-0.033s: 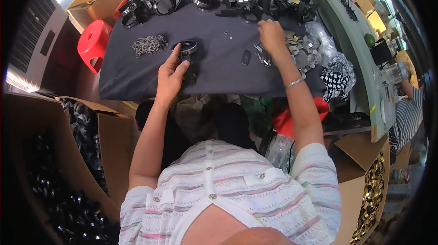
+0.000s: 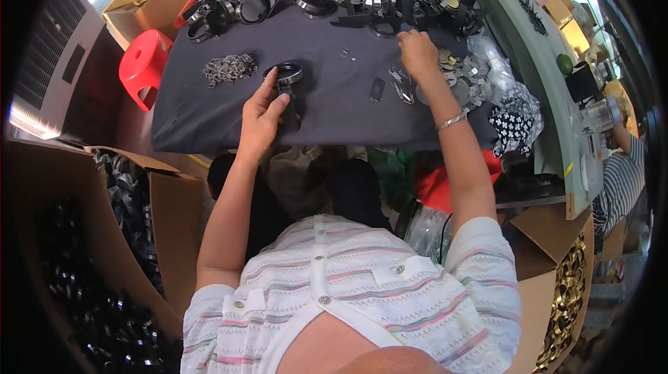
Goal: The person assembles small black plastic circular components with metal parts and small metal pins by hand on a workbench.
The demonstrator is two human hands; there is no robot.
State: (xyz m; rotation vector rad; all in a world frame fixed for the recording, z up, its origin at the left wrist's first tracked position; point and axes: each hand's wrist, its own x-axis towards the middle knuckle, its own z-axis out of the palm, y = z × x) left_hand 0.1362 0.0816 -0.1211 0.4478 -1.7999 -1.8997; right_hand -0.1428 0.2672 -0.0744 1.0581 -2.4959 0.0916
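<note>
My left hand (image 2: 264,108) is closed on a black watch (image 2: 287,73), thumb on one side and fingers on the other. The watch has a round, shiny metal rim, and its dark strap hangs down past my thumb. Over at the right, my right hand (image 2: 419,58) reaches toward the near edge of a large pile of watches (image 2: 376,0), its fingers drawn together. Whatever is between those fingertips is too small to make out. Below that hand lie thin metal pieces (image 2: 401,86) and a small dark rectangular piece (image 2: 376,89).
Small metal links (image 2: 229,69) are heaped left of my left hand. Flat round metal parts (image 2: 460,82) and clear plastic bags (image 2: 490,57) lie at the right. A red stool (image 2: 142,64) and cardboard boxes (image 2: 177,235) flank the dark-covered table (image 2: 202,120). Another person's striped sleeve (image 2: 619,182) shows far right.
My right hand has shifted very slightly to the right. My left hand keeps its hold on the watch.
</note>
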